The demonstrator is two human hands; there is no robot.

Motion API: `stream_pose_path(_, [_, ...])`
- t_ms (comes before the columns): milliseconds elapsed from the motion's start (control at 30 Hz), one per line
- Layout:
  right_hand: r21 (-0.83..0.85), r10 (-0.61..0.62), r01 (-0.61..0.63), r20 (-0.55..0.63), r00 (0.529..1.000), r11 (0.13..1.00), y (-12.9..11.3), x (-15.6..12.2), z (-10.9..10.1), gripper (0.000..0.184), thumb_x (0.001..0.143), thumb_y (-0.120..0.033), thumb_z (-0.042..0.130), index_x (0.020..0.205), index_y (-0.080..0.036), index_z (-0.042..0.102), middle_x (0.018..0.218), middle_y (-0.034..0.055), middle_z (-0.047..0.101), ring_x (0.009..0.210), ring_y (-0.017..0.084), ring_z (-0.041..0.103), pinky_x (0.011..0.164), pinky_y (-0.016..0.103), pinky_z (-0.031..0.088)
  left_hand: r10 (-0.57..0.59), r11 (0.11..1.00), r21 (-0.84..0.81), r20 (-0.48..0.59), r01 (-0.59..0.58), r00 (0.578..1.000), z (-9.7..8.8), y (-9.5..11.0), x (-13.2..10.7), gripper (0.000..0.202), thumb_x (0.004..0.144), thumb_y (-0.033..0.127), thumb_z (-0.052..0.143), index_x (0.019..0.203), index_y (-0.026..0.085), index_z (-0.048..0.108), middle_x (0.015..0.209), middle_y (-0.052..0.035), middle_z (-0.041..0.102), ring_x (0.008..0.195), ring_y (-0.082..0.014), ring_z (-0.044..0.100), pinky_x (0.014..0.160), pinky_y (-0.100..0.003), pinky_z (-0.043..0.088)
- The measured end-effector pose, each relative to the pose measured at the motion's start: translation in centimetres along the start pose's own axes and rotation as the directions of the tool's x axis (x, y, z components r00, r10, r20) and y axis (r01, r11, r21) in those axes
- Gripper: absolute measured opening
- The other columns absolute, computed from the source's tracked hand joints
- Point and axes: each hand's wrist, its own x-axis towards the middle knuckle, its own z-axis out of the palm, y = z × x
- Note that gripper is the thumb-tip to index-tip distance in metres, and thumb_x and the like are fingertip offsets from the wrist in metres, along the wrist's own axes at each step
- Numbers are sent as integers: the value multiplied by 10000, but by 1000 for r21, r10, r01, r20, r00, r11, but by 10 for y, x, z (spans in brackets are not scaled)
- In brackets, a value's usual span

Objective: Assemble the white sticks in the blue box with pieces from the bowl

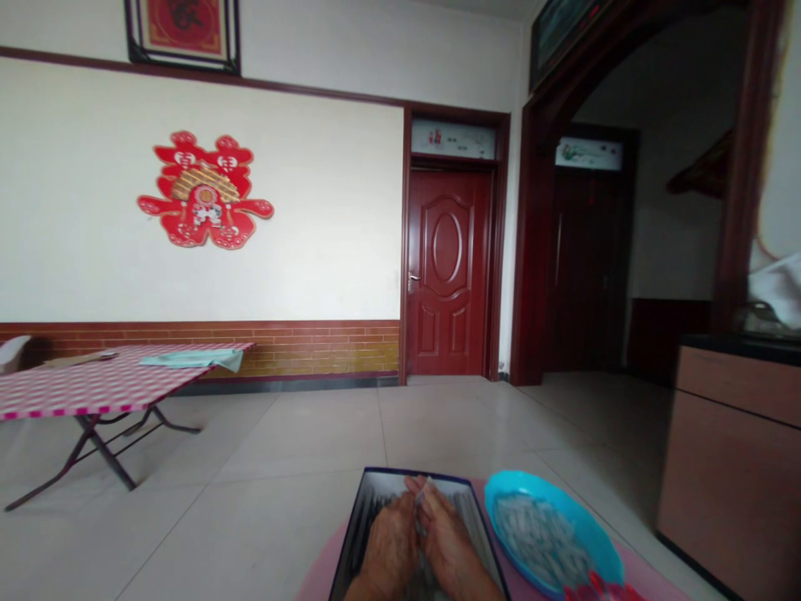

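Observation:
Both hands are together over a shallow dark-blue-rimmed box (419,473) at the bottom middle of the view. My left hand (389,534) and my right hand (447,530) meet at the fingertips, closed on a small whitish, filmy piece (424,488). Most of this piece is hidden by the fingers, so its kind cannot be told. Thin dark strips (370,513) line the box's left side, and pale, greyish ones (468,513) its right. Just right of the box stands a bright blue basin (501,482) with many slim whitish pieces (541,534) in it.
Box and basin rest on a pink surface (325,559). Something red (601,588) overlaps the basin's near edge. A folding table with a checked cloth (93,384) stands at the left, a cabinet (732,467) at the right. Tiled floor (300,451) stretches to a red door (447,275).

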Motion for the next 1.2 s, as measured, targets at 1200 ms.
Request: stream_pose_path(1200, [-49,-48,42,-124,991,998,-2,10,-4,590,579,-631,660,989,-209,627,1055,80,709,1024,300,626,770,371,508,-98,993,75,142,89,985,-36,30,3,443,844,89,351,1262,131,491,1118,-147,644,983,-229,635,836,-314,505])
